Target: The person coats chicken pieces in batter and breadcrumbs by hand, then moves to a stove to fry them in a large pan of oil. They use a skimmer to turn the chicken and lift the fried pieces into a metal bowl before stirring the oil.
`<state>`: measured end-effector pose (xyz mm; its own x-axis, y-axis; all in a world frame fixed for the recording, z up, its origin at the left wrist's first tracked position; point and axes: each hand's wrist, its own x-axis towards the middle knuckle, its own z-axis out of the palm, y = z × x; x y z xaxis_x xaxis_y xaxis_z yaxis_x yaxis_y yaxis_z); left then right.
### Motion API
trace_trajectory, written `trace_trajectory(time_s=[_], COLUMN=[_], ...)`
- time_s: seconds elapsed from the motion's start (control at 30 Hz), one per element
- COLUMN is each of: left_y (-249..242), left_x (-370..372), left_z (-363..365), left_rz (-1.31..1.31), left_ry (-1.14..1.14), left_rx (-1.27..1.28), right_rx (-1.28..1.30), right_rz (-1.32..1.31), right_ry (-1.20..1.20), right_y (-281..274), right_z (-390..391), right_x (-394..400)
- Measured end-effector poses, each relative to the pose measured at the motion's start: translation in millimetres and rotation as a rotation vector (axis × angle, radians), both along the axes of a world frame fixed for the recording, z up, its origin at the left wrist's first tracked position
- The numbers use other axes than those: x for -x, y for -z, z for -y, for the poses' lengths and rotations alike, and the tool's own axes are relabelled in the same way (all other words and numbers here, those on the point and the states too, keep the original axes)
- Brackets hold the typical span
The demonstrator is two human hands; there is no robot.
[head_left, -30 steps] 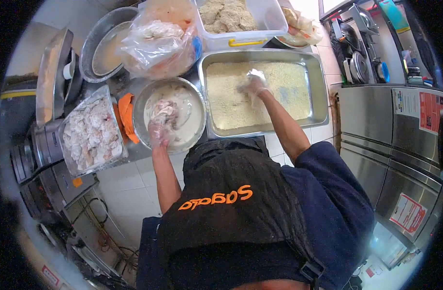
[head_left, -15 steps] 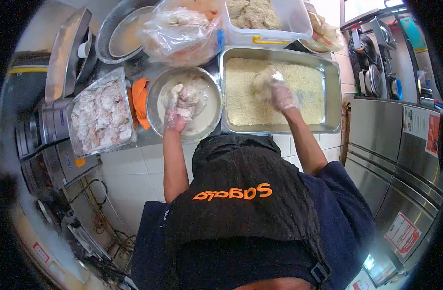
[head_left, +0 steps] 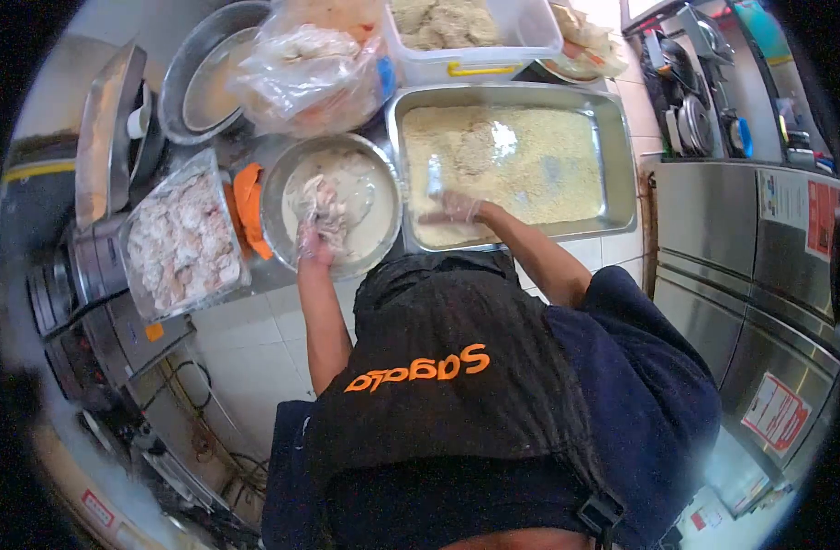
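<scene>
My left hand (head_left: 315, 240), in a clear glove, reaches into a round metal bowl (head_left: 271, 220) of milky white batter (head_left: 370, 225). Its fingers are closed on a batter-coated piece of meat (head_left: 328, 203). My right hand (head_left: 458, 209), gloved too, is low over the left side of a deep steel tray (head_left: 633, 174). Its fingers are apart, and nothing shows in them. Pale yellow crumbs (head_left: 548, 156) cover the tray's bottom, with a browner heap (head_left: 466, 156) beyond the right hand.
At left stands a clear tub (head_left: 234, 275) of floured meat pieces (head_left: 183, 234), with an orange cloth (head_left: 248, 211) beside it. Behind are a metal basin (head_left: 174, 96), a filled plastic bag (head_left: 301, 78) and a white bin (head_left: 539, 37) of crumbs. Steel cabinets (head_left: 704, 238) stand at right.
My right hand has moved from the tray's middle to its near left part, its fingers now spread. The left hand stays in the batter bowl. The whole view has shifted slightly.
</scene>
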<state>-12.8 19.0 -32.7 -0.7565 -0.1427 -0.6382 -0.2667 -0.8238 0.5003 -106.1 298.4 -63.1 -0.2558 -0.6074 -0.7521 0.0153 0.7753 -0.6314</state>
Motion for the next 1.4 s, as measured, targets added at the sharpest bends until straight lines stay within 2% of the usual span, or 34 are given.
trace_trajectory(time_s=[0.07,0.13,0.2,0.23,0.27,0.33,0.37,0.43,0.47,0.53,0.6,0.67,0.73,0.8,0.83,0.87,0.93,1.0,1.07,1.13,1.17,1.23,1.27,1.33,1.4], left_y=[-2,-6,-7,-7,-11,-12,-10,-12,-17,-25,-29,-28,-22,-14,-14,-12,-3,-8,6,9,9,-9,-16,-13,-17], left_x=[-3,-3,0,1,2,2,4,5,6,10,6,12,-9,0,-3,-1,-6,-4,-5,-8,-7,-1,0,3,4], left_z=[-2,-6,-5,-4,-4,-3,-2,-3,-6,-12,-13,-11,-9,-11,-9,-8,-6,-9,-3,1,1,-6,-9,-3,0], left_rz=[-0.022,-0.087,-0.051,-0.054,-0.057,-0.058,-0.054,-0.047,-0.028,-0.016,0.040,0.022,0.064,-0.034,0.002,-0.032,-0.119,-0.063,-0.037,-0.006,0.037,-0.006,-0.040,-0.037,-0.035], left_ry=[0.020,0.047,0.063,0.064,0.034,-0.002,-0.020,-0.032,-0.031,-0.027,-0.019,-0.005,0.028,-0.030,0.071,0.066,-0.002,-0.045,-0.018,-0.022,-0.025,-0.037,-0.039,-0.001,0.031], left_rx=[-0.012,-0.043,-0.009,-0.012,-0.058,-0.104,-0.089,-0.076,-0.053,-0.032,-0.031,0.010,0.056,-0.058,0.013,0.014,-0.084,-0.013,-0.015,-0.003,0.014,0.087,0.163,0.113,0.069], right_rx=[0.031,0.033,0.203,0.119,0.116,-0.020,-0.020,-0.297,-0.302,-0.081,-0.051,0.054,-0.022,-0.182,-0.258,-0.324,-0.332,-0.260,-0.060,-0.027,-0.027,-0.201,-0.203,0.047,0.104], right_rz=[-0.118,-0.031,0.340,0.151,0.150,-0.327,-0.327,-0.743,-0.742,-0.529,-0.450,-1.413,-1.288,-1.114,-1.028,-0.958,-1.042,-0.858,-0.937,-0.510,-0.520,-0.620,-0.622,-0.577,-0.600], right_ry=[0.031,0.075,0.222,0.463,0.462,0.435,0.434,0.365,0.369,0.384,0.483,0.468,0.402,0.284,0.223,0.158,0.488,0.632,0.547,0.470,0.464,0.160,0.158,0.300,0.212], right_y=[-25,-11,-19,-14,-18,-30,-23,9,25,61,69,68,71,65,59,47,32,86,48,26,2,-61,-74,-96,-124], right_z=[-12,-26,-40,-46,-50,-54,-53,-52,-57,-69,-72,-71,-69,-80,-85,-86,-85,-88,-67,-65,-60,-47,-48,-55,-57], right_x=[-16,-9,5,7,14,36,48,71,77,94,97,111,102,126,140,163,148,143,105,95,90,75,68,61,63])
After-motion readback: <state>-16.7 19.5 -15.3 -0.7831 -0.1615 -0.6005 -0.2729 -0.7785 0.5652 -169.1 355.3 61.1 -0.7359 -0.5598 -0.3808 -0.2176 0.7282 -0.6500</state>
